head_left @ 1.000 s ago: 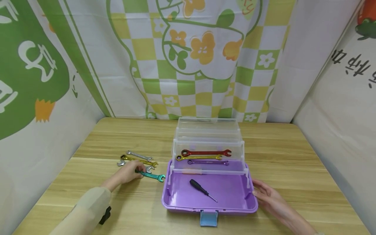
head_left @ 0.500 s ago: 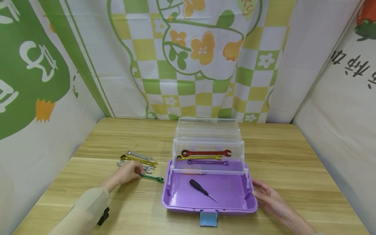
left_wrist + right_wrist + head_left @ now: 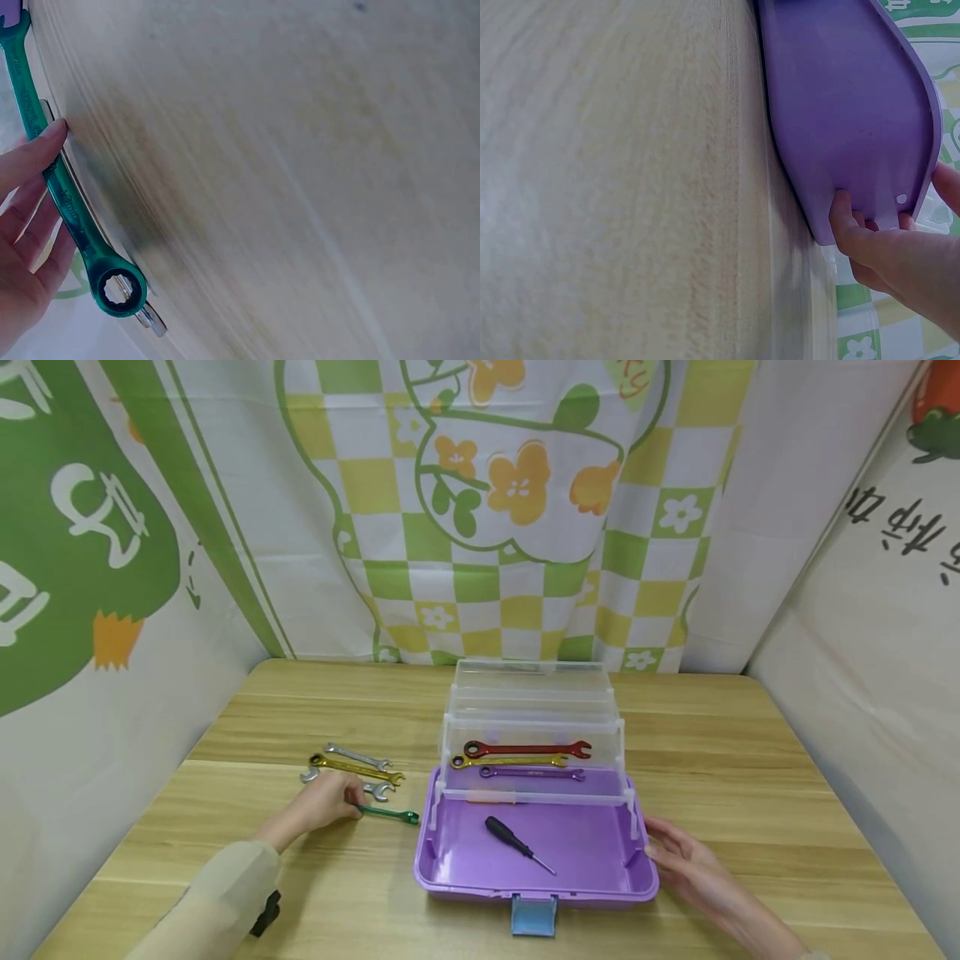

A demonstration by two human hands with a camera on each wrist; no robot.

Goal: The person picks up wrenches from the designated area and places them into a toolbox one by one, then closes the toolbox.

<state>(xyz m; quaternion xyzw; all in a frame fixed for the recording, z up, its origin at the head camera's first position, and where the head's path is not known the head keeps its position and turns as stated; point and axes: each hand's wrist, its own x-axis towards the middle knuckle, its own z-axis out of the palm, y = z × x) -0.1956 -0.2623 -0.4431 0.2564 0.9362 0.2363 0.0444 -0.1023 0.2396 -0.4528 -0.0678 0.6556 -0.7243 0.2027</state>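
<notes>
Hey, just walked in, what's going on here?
A person's left hand pinches a green metal wrench left of an open purple plastic toolbox, while the right hand rests against the toolbox's right side. A red wrench, a gold wrench and a purple wrench lie in its clear plastic tray, and a black-handled screwdriver lies in the bottom. Two silver wrenches and another gold wrench lie on the wood-grain table.

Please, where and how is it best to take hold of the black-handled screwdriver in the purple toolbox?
Probably by the thick black handle of the screwdriver, from above, on the side of the blue latch: it lies on the floor of the purple toolbox, its handle is wider than the thin shaft, and the clear trays rise behind it.
</notes>
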